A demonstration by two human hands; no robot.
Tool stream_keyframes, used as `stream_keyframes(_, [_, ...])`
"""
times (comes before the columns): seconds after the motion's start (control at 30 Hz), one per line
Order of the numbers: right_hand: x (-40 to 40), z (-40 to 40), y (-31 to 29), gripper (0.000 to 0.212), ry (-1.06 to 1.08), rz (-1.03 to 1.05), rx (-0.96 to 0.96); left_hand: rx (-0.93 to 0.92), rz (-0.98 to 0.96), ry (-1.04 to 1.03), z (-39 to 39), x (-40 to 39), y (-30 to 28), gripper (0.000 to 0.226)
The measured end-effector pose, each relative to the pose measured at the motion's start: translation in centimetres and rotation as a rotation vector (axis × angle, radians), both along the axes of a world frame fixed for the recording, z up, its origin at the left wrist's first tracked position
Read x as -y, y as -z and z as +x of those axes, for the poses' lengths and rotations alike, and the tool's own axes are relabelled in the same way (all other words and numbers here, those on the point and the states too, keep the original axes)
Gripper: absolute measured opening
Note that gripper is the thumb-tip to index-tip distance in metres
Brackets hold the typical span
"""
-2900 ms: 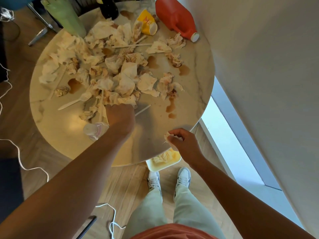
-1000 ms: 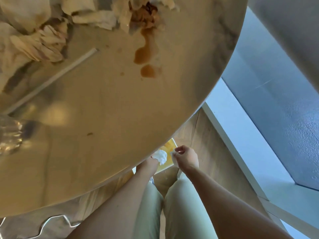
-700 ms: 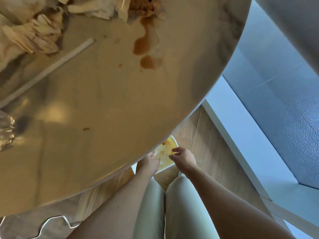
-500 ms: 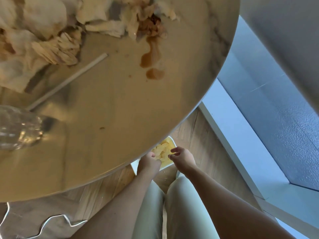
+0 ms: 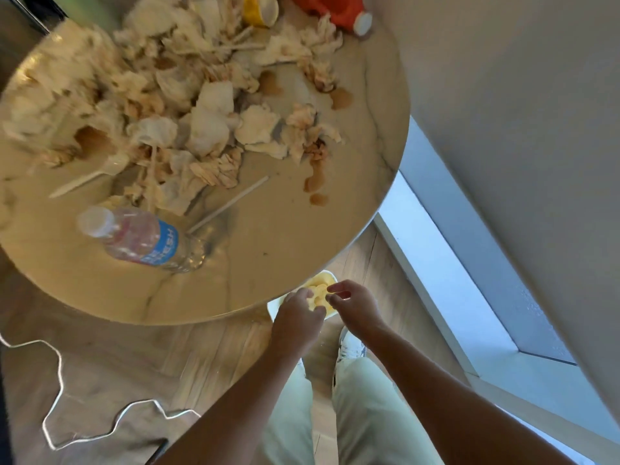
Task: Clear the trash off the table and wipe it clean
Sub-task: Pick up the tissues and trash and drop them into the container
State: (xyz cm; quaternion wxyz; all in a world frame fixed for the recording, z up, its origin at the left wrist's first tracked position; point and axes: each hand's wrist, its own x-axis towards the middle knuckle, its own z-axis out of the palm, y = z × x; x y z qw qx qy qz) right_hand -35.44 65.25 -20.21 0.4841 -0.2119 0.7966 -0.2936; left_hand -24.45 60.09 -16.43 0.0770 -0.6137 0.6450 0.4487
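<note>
A round marble table [image 5: 285, 250] carries a heap of crumpled, stained napkins [image 5: 208, 122], a plastic spoon [image 5: 90, 176], a straw [image 5: 231, 204], brown spills [image 5: 315, 189] and a lying water bottle [image 5: 144, 241]. Below the near edge, a yellow bin [image 5: 322, 283] on the floor holds crumpled paper. My left hand [image 5: 297, 317] and my right hand [image 5: 355, 305] hover over the bin, fingers loosely apart, with nothing visibly held.
An orange jug [image 5: 335, 10] and a yellow cup [image 5: 260, 10] lie at the table's far side. A wall [image 5: 503, 129] and window ledge [image 5: 446, 297] run close on the right. A white cable [image 5: 57, 364] lies on the wooden floor at left.
Both hands dropped from the table edge to the bin and released crumpled napkins into it. The view has since pulled back, showing more of the table.
</note>
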Motion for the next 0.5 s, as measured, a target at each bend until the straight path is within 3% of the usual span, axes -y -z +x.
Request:
stream_keyframes(0.27, [0.4,0.1,-7.1,0.018,-0.043,-0.118,-0.010,-0.074,-0.043,0.068,1.1,-0.1,-8.9,0.025])
stream_keyframes(0.5, [2.4,-0.3,-10.7,0.021,-0.070,-0.187,-0.004,-0.025,-0.206,0.104,1.6,3.3,-11.6,0.007])
